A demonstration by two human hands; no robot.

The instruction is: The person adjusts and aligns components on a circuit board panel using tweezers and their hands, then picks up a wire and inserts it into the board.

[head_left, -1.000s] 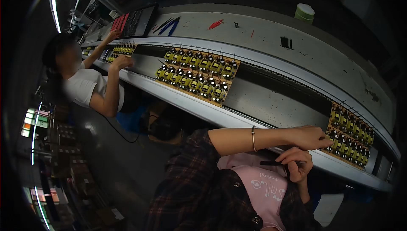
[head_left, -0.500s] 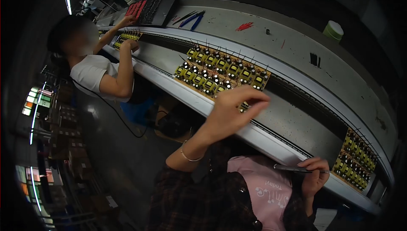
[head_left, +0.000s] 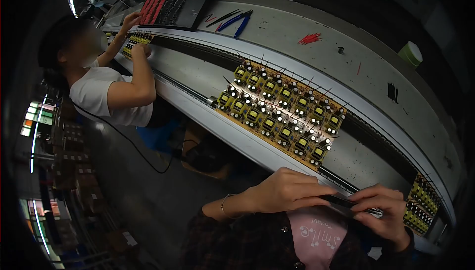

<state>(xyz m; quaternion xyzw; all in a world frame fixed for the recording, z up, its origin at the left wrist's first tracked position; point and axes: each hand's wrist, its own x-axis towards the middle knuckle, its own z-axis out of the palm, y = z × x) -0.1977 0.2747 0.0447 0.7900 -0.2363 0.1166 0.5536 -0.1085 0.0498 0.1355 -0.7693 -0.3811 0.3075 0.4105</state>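
My left hand point(head_left: 289, 190), with a thin bracelet at the wrist, is closed with its fingertips at one end of a slim dark pen-like tool point(head_left: 341, 200). Fingers of my right hand point(head_left: 383, 209) are closed round the other end, covering part of it, so its exact kind is unclear. Both hands are over the near rail in front of my pink shirt. Just beyond them lies a large circuit board panel point(head_left: 277, 106), carrying rows of yellow transformers, small capacitors and upright wire leads. A second such panel point(head_left: 422, 204) lies right of my right hand.
A co-worker in a white top point(head_left: 111, 92) reaches over another board point(head_left: 134, 45) at the left. Blue-handled pliers point(head_left: 236, 24), red pieces point(head_left: 309, 38), dark strips point(head_left: 392, 93) and a green-and-white container point(head_left: 410, 53) are on the far ledge. A black tray point(head_left: 200, 7) holds red and black parts.
My left hand has come back from over the large panel to the tool in my right hand. The panel shows fully now and sits further right and lower as the view shifts.
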